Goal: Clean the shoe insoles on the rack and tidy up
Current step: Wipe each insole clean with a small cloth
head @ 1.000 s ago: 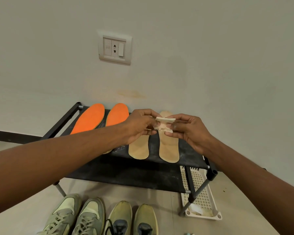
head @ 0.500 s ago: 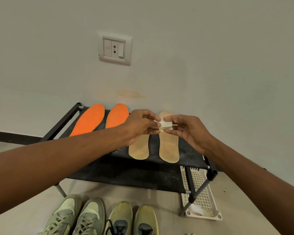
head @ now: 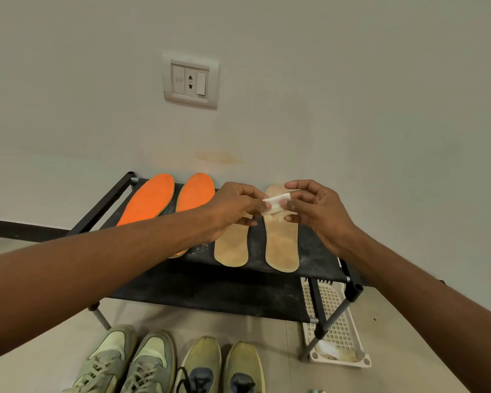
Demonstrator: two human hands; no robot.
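Insoles lie in a row on the top shelf of a black rack (head: 318, 259) that stands against a pale wall: two orange insoles (head: 150, 199) at 10 o'clock of the scene's middle, two tan insoles (head: 282, 245) just right of centre, all with toes toward the wall. The left arm crosses in front of the heel end of the inner orange one and part of the left tan one. Both hands meet above the toe of the right tan insole. The left hand (head: 233, 208) has its grip pressed on the left end of a small folded white wipe (head: 275, 205), thumb and forefinger pinching it; the right hand (head: 321, 211) pinches the wipe's right end between thumb and fingertips, the other fingers curled loosely. The wipe hangs between the two grips, clear of the insole beneath as far as the view shows. A lower black shelf sits under the top one. At 5 o'clock, on the floor beside the rack's right legs, lies a white perforated tray (head: 338, 321) with something crumpled at its near end. At 6 o'clock, along the bottom edge, four shoes stand side by side: a grey-green laced pair (head: 131, 361) on the left and an olive pair (head: 221, 364) with dark openings on the right. A wall socket (head: 190, 80) sits at 12 o'clock above the rack
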